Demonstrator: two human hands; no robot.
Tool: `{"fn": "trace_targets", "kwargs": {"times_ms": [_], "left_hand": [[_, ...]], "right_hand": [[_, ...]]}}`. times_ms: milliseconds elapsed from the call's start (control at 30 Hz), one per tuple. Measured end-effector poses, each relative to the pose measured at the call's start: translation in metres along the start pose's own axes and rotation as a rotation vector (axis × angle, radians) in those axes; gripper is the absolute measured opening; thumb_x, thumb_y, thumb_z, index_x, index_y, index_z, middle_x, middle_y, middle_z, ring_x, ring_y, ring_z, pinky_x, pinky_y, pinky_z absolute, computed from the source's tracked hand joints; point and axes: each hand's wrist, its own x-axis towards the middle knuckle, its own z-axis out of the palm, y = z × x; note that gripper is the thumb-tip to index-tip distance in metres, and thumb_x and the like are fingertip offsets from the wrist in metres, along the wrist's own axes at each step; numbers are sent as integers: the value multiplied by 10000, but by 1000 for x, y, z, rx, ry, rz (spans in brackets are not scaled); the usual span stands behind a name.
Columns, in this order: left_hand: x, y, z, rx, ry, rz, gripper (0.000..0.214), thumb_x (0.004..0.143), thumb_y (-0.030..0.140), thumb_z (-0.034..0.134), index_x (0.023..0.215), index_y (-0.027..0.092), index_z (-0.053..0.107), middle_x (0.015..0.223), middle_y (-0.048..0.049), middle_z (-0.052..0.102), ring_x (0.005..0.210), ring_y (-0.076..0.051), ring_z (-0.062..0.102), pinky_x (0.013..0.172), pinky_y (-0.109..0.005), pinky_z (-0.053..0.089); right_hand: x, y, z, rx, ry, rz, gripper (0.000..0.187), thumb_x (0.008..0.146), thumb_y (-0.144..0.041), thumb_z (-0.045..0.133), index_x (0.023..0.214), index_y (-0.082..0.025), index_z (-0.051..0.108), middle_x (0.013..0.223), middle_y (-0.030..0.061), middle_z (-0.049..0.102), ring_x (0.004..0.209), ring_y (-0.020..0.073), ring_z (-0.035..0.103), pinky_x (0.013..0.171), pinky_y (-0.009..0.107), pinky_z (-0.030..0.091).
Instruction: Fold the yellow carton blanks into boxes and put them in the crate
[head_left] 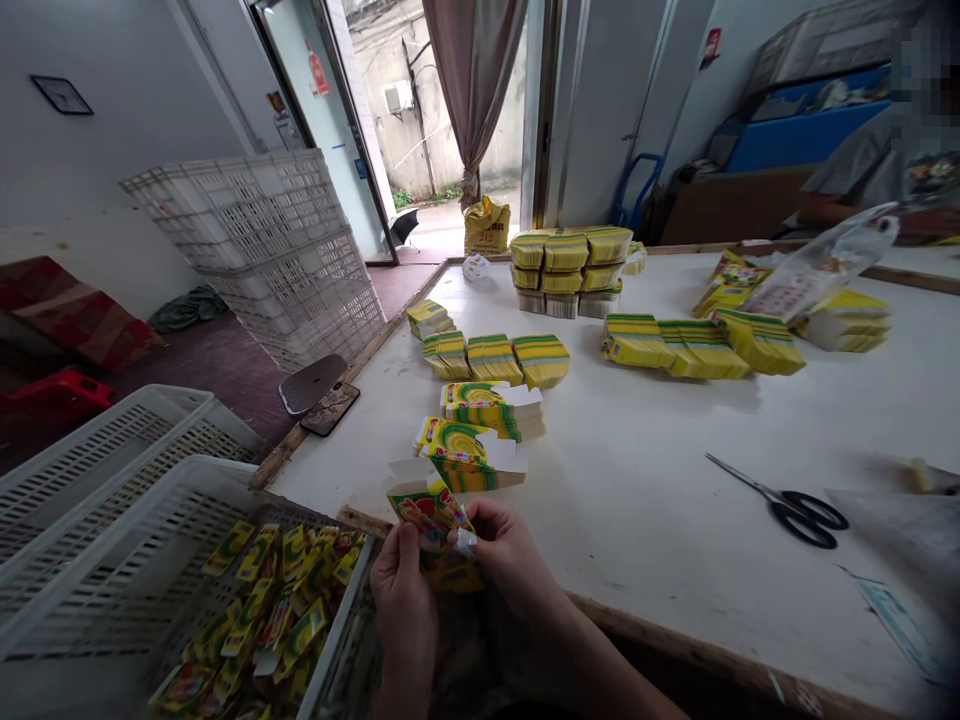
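Between my two hands is a yellow and green printed carton (pixel 426 508), held over the table's front edge with a white flap standing up at its top. My left hand (pixel 405 578) grips its left side, thumb on the printed face. On the right side, my right hand (pixel 504 545) pinches the carton, and something small and white shows at its fingers. Just beyond lie stacks of flat cartons (pixel 465 440) with white flaps pointing right. To the left, a white plastic crate (pixel 187 520) holds many yellow-green cartons (pixel 281 590).
Black-handled scissors (pixel 802 512) lie to the right on the white table (pixel 622 480). Bundled cartons (pixel 701 348) stand farther back, near a plastic bag (pixel 825 265). A phone (pixel 330 408) rests at the left edge. Stacked crates (pixel 262 250) stand beyond; a person sits far right.
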Motion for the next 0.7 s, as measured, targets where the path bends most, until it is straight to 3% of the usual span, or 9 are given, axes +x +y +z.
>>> {"fn": "trace_targets", "kwargs": {"times_ms": [100, 200, 300, 433, 500, 600, 633, 700], "left_hand": [[4, 6, -1, -17, -45, 60, 343, 603, 442, 853, 826, 210, 736, 783, 21, 763, 723, -119, 687, 685, -194, 551], [10, 15, -4, -17, -68, 155, 336, 596, 421, 862, 852, 241, 738, 791, 44, 764, 769, -107, 689, 742, -178, 543], [16, 27, -12, 13, -119, 132, 316, 578, 407, 875, 795, 228, 731, 744, 41, 752, 738, -108, 687, 732, -178, 540], [22, 45, -27, 189, -417, 49, 663, 698, 680, 669, 1184, 231, 632, 1159, -90, 720, 1026, -250, 679, 895, -365, 527], [23, 51, -31, 417, -605, 39, 876, 651, 760, 639, 1316, 204, 519, 1316, -151, 629, 1141, -312, 624, 975, -438, 477], [17, 50, -28, 882, -815, -1, 986, 524, 541, 855, 1349, 185, 450, 1326, -156, 615, 1213, -350, 567, 1043, -477, 420], [13, 48, -25, 1005, -830, 1, 938, 554, 448, 857, 1348, 188, 430, 1306, -142, 626, 1213, -341, 566, 1048, -476, 416], [5, 41, -20, 1146, -768, 76, 783, 675, 368, 761, 1337, 187, 385, 1255, -126, 642, 1182, -313, 583, 1038, -475, 422]], "right_hand": [[1, -1, -7, -266, 19, -135, 219, 642, -331, 814, 702, -169, 681, 695, -17, 620, 652, 136, 554, 623, 255, 444], [-2, -8, -14, -620, -41, -305, 48, 705, -215, 748, 720, -170, 739, 682, -14, 566, 657, 138, 533, 584, 238, 403], [-8, -22, -22, -843, -136, -452, 157, 779, -83, 633, 807, -175, 756, 711, 2, 575, 671, 135, 557, 592, 228, 410], [-12, -43, -29, -1251, -195, -729, 234, 871, -58, 549, 881, -196, 738, 781, 40, 627, 724, 156, 556, 653, 258, 442], [-15, -50, -29, -1454, -272, -844, 177, 909, -128, 573, 878, -224, 719, 773, 33, 639, 736, 172, 535, 683, 292, 444], [-20, -49, -27, -1515, -359, -937, 102, 936, -229, 577, 927, -237, 679, 839, 32, 649, 794, 192, 544, 759, 340, 467], [-21, -45, -27, -1465, -311, -956, 126, 949, -218, 548, 996, -241, 663, 920, 49, 647, 864, 206, 557, 802, 357, 477], [-22, -38, -30, -1270, -67, -950, 275, 943, -197, 536, 1210, -253, 574, 1151, 100, 593, 1068, 245, 538, 913, 404, 471]]}}
